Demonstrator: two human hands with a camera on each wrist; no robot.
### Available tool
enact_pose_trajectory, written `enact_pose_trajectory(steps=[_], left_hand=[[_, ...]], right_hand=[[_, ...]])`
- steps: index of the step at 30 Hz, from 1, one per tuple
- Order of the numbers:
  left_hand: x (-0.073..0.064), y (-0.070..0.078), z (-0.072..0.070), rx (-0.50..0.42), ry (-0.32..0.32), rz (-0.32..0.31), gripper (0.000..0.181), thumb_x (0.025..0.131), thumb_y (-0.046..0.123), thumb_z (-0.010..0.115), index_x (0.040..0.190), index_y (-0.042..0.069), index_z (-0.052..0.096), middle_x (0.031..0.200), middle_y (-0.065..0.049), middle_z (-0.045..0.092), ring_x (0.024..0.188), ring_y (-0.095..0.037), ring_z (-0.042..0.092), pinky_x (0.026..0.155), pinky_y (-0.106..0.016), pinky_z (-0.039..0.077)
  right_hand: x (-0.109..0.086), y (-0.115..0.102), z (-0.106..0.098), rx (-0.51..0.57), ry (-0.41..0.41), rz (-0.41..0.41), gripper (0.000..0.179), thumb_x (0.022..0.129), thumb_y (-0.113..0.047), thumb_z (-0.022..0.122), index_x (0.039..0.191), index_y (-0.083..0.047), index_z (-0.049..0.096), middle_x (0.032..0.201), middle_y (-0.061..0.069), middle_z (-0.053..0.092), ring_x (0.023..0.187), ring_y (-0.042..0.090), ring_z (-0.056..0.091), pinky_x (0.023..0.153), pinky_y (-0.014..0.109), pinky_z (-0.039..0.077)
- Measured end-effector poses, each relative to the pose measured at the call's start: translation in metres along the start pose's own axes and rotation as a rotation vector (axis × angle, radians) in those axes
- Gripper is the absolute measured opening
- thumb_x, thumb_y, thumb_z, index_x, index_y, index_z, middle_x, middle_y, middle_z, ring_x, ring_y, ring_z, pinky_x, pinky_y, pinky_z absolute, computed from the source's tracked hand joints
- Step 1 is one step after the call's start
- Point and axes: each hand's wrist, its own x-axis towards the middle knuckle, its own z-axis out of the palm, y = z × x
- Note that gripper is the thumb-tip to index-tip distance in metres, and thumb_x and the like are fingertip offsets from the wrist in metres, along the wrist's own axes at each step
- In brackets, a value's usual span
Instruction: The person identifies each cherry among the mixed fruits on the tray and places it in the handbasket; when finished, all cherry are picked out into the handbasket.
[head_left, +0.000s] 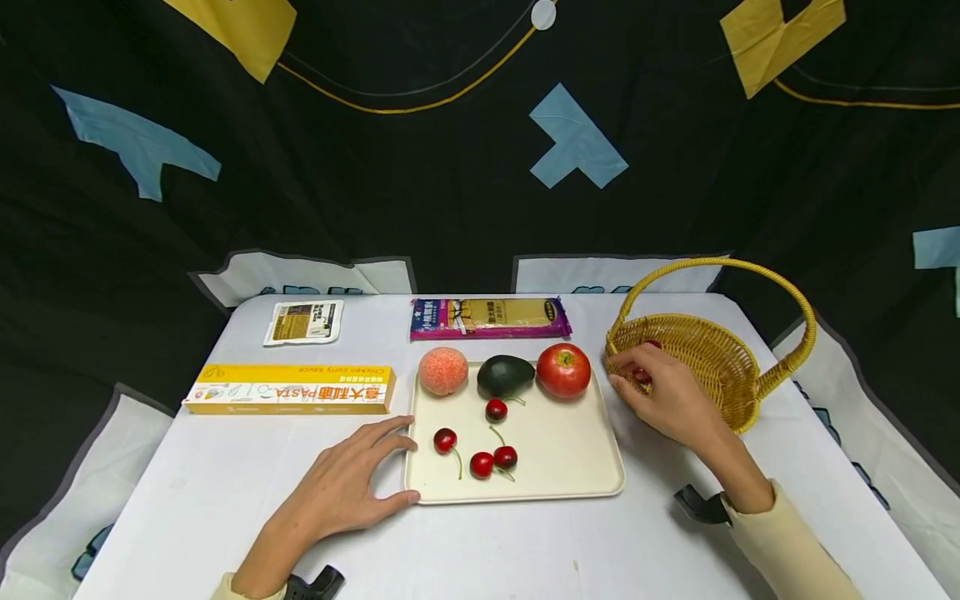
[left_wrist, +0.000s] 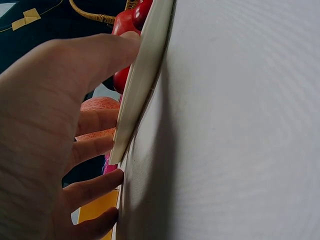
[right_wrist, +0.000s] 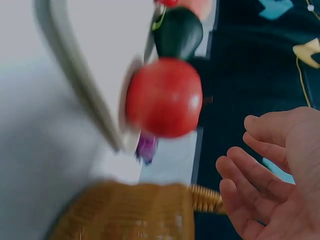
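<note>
My left hand point(head_left: 341, 479) spreads along the left edge of a cream tray point(head_left: 562, 467), thumb and fingertips touching its rim. On the tray lie several cherries point(head_left: 445, 441) with stems, a pink textured peach-like fruit point(head_left: 443, 371), a dark green avocado point(head_left: 504, 377) and a red apple point(head_left: 563, 371). My right hand point(head_left: 671, 396) is over the left rim of a wicker basket point(head_left: 720, 350). Something dark red point(head_left: 642, 376) shows by its fingers, partly hidden. In the right wrist view, the right hand point(right_wrist: 270, 170) has loosely bent fingers and nothing between them.
Behind the tray lies a purple-edged noodle packet point(head_left: 491, 318). To the left are a yellow-and-white pasta box point(head_left: 288, 389) and a small white-and-brown pouch point(head_left: 303, 322). The basket's tall arched handle point(head_left: 806, 333) rises beside the right hand. A dark curtain point(head_left: 420, 192) hangs behind the table.
</note>
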Motion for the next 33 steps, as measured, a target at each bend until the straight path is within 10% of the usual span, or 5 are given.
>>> enact_pose_trajectory(steps=[15,33], left_hand=[[-0.001,-0.001,0.001,0.006,-0.001,-0.008,0.053,0.083,0.063,0.084,0.124,0.033,0.071,0.161,0.008,0.053,0.145,-0.022,0.055,0.097,-0.052,0.058],[-0.001,-0.001,0.001,-0.001,-0.001,-0.007,0.053,0.083,0.064,0.084,0.124,0.033,0.071,0.161,0.008,0.053,0.145,-0.022,0.055,0.098,-0.051,0.057]], right_hand=[[0.008,-0.049,0.044,0.192,-0.119,-0.171,0.03,0.09,-0.008,0.087,0.117,-0.006,0.075,0.112,0.009,0.075,0.094,0.025,0.074,0.082,0.042,0.064],[-0.01,-0.086,0.076,0.174,-0.368,-0.244,0.024,0.098,-0.016,0.08,0.121,-0.013,0.077,0.117,0.001,0.071,0.097,0.014,0.071,0.082,0.028,0.06]])
